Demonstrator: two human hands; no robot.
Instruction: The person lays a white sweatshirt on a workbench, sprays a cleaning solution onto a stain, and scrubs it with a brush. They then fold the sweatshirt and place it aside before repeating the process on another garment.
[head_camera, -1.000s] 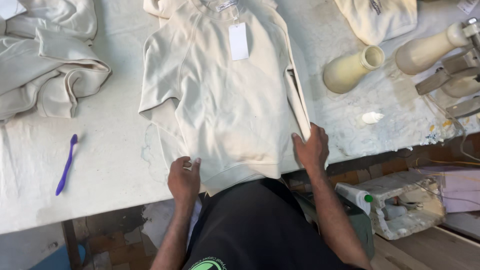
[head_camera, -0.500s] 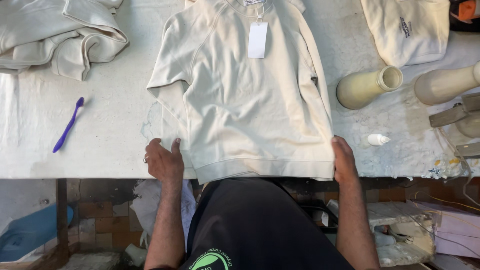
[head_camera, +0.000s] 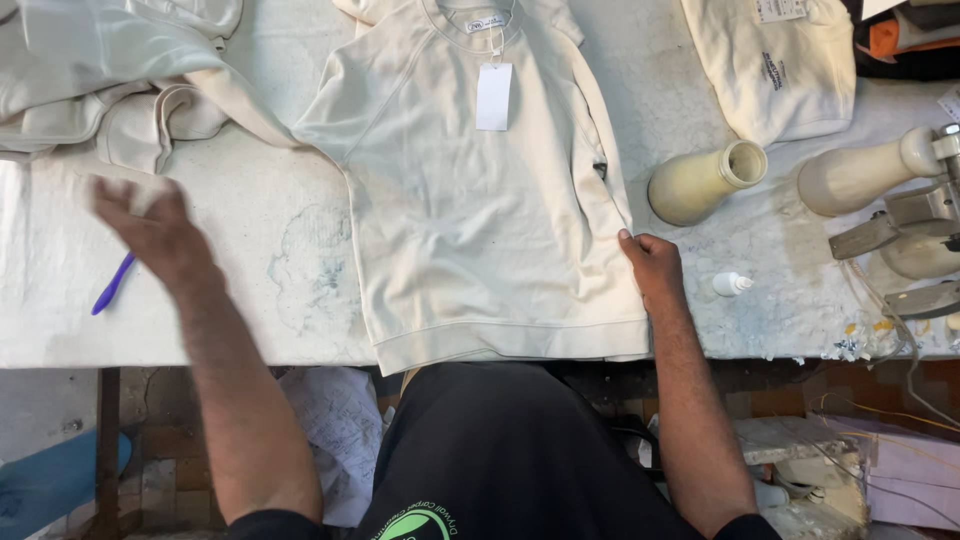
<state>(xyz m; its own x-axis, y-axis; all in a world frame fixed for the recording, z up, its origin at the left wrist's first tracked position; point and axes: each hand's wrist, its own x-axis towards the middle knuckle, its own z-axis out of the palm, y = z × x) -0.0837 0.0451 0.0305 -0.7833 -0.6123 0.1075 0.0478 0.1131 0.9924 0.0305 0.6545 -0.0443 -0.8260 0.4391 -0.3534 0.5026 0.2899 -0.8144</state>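
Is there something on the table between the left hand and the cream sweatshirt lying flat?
No, nothing visible: only bare table lies between the left hand and the sweatshirt. The purple pen lies on the hand's other side.

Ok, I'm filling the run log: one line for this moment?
left hand: raised, blurred, near purple pen | right hand: on cream cotton sweatshirt edge | white table

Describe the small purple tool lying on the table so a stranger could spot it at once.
Start at the cream sweatshirt with a white hang tag spread flat on the white padded table. Go left past the blurred left hand to the thin purple plastic tool lying slanted beside it. It is the only purple thing among pale cloth.
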